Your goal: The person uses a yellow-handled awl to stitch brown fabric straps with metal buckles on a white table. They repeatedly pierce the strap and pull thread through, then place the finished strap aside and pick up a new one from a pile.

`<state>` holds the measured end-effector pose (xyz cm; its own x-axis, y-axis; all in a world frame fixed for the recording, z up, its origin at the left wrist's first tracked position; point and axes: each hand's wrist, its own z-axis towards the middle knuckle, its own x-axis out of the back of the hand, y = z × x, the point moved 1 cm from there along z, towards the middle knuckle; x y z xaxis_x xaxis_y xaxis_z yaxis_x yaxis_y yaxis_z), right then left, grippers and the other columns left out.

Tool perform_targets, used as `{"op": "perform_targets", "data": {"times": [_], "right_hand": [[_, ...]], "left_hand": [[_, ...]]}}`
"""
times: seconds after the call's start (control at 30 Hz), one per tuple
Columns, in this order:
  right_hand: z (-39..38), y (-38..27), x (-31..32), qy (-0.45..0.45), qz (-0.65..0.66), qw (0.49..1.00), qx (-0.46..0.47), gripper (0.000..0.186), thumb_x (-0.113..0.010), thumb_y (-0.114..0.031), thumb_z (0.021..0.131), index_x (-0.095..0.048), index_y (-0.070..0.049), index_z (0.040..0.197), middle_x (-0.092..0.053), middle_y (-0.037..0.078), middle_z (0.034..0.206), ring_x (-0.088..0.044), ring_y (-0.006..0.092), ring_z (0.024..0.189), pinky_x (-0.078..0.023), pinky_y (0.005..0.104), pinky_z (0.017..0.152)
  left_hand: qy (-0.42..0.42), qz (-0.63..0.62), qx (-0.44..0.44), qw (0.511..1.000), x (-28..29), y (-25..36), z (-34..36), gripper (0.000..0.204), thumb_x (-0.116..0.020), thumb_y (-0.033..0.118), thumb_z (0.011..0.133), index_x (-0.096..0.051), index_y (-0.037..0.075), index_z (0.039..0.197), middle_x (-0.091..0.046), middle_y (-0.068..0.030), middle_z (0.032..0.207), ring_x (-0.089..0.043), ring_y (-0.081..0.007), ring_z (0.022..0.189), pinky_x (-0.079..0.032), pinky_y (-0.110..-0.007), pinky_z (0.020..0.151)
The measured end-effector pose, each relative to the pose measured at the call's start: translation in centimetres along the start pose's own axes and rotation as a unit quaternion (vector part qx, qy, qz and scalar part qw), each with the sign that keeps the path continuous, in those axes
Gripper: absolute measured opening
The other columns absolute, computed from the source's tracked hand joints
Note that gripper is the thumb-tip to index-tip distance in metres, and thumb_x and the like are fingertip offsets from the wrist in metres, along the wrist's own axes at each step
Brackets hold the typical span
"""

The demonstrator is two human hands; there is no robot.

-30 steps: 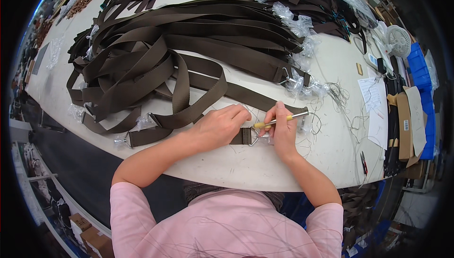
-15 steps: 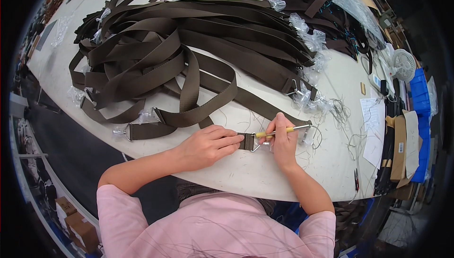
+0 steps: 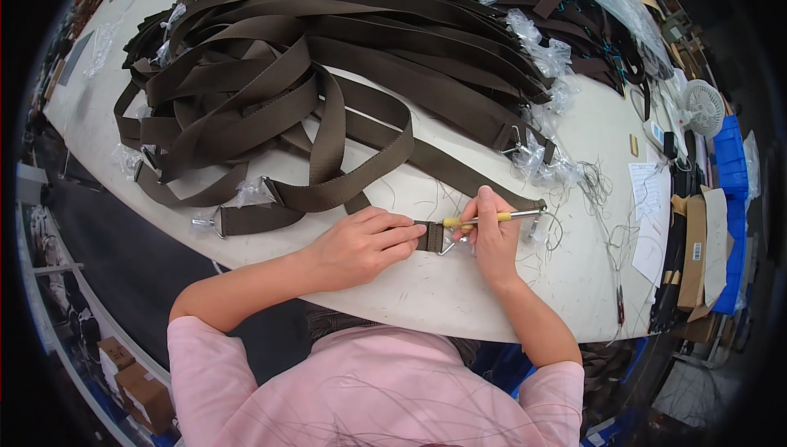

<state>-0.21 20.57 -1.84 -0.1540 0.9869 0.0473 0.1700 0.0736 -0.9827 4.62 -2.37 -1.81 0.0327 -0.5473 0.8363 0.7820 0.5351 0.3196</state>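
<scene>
My left hand (image 3: 370, 244) lies over the end of a dark brown webbing strap (image 3: 434, 236), fingers together, pressing it on the table. A metal hook or ring (image 3: 448, 245) sits at that strap end, with clear plastic about it. My right hand (image 3: 497, 242) grips a pen-shaped tool (image 3: 521, 214) with a yellow front part and a silver shaft. The yellow part's tip reaches the strap's edge beside my left fingertips. Whether it touches the webbing I cannot tell.
A large heap of brown straps (image 3: 270, 111) covers the table (image 3: 574, 299) ahead, some ends wrapped in clear plastic (image 3: 554, 58). Loose threads (image 3: 597, 189) lie to the right. Farther right are papers (image 3: 648, 209), a small white fan (image 3: 702, 108), cardboard (image 3: 697, 242) and blue bins (image 3: 732, 152).
The strap heap and table have shifted slightly in view. The tool in my right hand lies a little flatter, its yellow end still at the strap. My left hand keeps its place on the strap.
</scene>
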Motion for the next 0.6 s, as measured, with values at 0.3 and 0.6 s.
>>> {"op": "perform_targets", "data": {"times": [0.3, 0.6], "right_hand": [[-0.05, 0.05, -0.15, 0.000, -0.007, 1.000, 0.014, 0.048, -0.047, -0.035, 0.111, -0.060, -0.004, 0.077, -0.059, 0.001, 0.067, -0.059, 0.0078, 0.053, -0.040, 0.0213, 0.047], [-0.02, 0.01, -0.12, -0.004, -0.009, 1.000, 0.014, 0.049, -0.046, -0.035, 0.111, -0.061, -0.004, 0.077, -0.060, 0.001, 0.067, -0.059, 0.0080, 0.053, -0.040, 0.0212, 0.048]], "left_hand": [[0.001, -0.003, 0.005, 1.000, -0.21, -0.06, -0.09, 0.016, -0.068, 0.010, 0.082, -0.069, 0.004, 0.097, -0.071, -0.0057, 0.122, -0.065, -0.0211, 0.112, -0.054, -0.033, 0.091], [0.002, -0.003, 0.005, 1.000, -0.11, 0.00, 0.00, 0.016, -0.068, 0.010, 0.082, -0.069, 0.004, 0.097, -0.070, -0.0058, 0.122, -0.065, -0.0212, 0.111, -0.053, -0.034, 0.092]]}}
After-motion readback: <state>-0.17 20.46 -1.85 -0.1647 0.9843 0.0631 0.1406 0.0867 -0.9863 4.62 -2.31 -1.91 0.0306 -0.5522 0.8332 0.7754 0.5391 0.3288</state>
